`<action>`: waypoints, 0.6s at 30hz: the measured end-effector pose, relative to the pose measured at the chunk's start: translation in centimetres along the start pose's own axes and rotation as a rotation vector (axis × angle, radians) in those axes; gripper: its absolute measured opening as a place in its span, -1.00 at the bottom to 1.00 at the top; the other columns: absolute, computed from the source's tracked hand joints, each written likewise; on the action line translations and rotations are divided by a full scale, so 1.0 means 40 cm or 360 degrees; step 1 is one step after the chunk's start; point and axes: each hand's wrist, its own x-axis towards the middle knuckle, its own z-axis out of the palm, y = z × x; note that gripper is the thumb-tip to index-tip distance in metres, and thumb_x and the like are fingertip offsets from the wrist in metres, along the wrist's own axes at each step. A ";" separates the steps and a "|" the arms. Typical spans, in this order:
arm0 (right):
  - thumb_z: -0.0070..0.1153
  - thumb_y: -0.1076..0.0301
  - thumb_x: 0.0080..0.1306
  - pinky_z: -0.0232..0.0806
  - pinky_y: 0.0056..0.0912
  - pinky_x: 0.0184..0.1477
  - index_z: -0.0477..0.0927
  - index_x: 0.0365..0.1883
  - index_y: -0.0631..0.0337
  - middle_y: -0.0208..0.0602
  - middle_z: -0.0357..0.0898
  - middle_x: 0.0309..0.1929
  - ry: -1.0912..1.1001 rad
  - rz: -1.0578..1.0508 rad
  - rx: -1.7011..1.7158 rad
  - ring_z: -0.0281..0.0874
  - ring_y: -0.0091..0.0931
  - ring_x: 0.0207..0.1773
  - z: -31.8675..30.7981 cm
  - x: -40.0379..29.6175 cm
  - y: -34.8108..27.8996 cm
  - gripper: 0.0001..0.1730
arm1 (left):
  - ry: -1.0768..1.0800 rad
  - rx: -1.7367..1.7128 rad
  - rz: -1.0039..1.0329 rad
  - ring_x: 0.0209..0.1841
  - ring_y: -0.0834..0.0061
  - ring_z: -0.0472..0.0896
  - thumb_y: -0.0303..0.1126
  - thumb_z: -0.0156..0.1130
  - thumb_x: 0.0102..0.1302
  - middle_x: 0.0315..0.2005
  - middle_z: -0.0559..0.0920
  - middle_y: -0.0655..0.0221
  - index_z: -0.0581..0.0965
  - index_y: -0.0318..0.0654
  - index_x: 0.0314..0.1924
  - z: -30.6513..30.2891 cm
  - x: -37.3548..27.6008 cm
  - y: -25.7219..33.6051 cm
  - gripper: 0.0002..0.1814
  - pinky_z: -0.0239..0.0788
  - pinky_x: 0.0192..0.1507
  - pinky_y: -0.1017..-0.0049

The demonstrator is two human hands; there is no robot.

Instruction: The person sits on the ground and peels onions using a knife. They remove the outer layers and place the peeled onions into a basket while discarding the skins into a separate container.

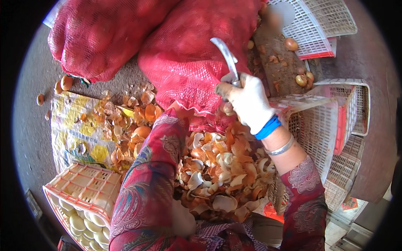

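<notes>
My right hand, in a white glove with a dirty thumb and fingers, grips a knife with a curved blade. That blade points up and to the left, over a red mesh sack full of onions. My left forearm reaches into the sack's mouth. Only the wrist shows there; the mesh hides the hand, so its grip cannot be made out. Below the sack, between my arms, lies a heap of onion skins.
Another full mesh sack lies at upper left. A plastic crate of peeled onions stands at lower left, near a printed sheet strewn with skins. Plastic crates crowd the right side. Loose onions lie at upper right.
</notes>
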 end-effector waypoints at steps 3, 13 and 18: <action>0.34 0.46 0.37 0.30 -0.52 -0.56 0.59 -0.18 0.28 -0.48 0.53 -0.53 -0.0035 -0.0041 -0.0166 0.44 -0.67 -0.58 -0.019 -0.016 0.034 -0.84 | -0.0156 -0.0034 0.0056 0.12 0.30 0.72 -0.29 0.49 0.21 0.00 0.75 0.12 0.53 -0.27 0.32 -0.009 -0.049 0.000 -0.33 0.57 0.13 0.34; 0.28 0.43 0.43 0.26 -0.52 -0.65 0.61 -0.08 0.20 -0.50 0.52 -0.48 0.0329 -0.0222 -0.0087 0.38 -0.65 -0.67 -0.043 -0.159 0.166 -0.85 | -0.0537 -0.1662 -0.0200 0.19 0.24 0.67 -0.46 0.68 -0.05 0.19 0.61 0.12 0.38 -0.38 0.43 -0.081 -0.566 -0.019 0.00 0.52 0.26 0.29; 0.36 0.39 0.41 0.34 -0.56 -0.66 0.70 -0.07 0.24 -0.34 0.72 -0.35 0.0228 -0.0234 0.0396 0.53 -0.63 -0.60 -0.030 -0.434 0.136 -0.82 | -0.0524 -0.2241 0.0051 0.30 0.16 0.59 -0.16 0.67 0.01 0.24 0.59 0.13 0.32 -0.33 0.48 -0.203 -0.821 0.110 0.07 0.45 0.37 0.15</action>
